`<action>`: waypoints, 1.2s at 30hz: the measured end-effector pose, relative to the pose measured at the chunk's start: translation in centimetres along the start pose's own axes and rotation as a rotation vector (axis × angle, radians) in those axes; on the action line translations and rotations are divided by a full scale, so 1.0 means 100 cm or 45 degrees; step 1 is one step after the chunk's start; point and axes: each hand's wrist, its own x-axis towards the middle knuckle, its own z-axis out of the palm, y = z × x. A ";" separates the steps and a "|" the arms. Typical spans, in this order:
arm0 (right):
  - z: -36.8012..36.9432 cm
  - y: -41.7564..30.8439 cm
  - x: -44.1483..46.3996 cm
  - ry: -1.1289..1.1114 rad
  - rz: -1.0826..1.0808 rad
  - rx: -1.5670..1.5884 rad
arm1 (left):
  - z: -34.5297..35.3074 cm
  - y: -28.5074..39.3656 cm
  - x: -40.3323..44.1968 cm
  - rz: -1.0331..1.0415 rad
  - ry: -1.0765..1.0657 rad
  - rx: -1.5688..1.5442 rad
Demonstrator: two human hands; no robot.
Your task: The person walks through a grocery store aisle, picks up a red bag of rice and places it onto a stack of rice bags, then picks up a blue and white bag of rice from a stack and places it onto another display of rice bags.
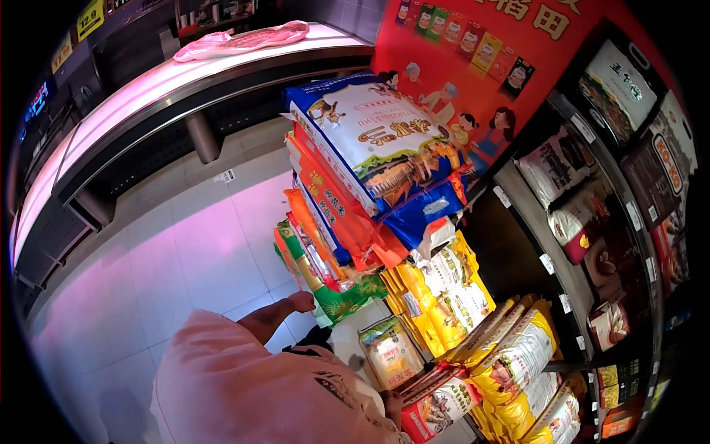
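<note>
Beside the edge of a green rice bag (344,302), my left hand (301,301) shows with its fingers curled closed; nothing is visible in it. My right hand (393,405) is low in the view, partly hidden by my pale sleeve, next to a red and white rice bag (442,408); its fingers cannot be made out. A small pale bag (392,352) lies between the stacks. Blue and white bags (377,137) top a tall pile, with red bags (329,194) under them. Yellow bags (444,296) are stacked to its right.
A lit counter (133,92) with a slab of meat (244,42) on it runs along the upper left. Pale floor tiles (200,244) lie below it. At the right stands a dark shelf (543,222) of packaged goods, beside a red poster (451,74).
</note>
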 end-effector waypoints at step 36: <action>0.003 0.365 -0.336 1.503 1.232 1.375 | 0.489 0.592 0.054 1.005 -1.131 0.769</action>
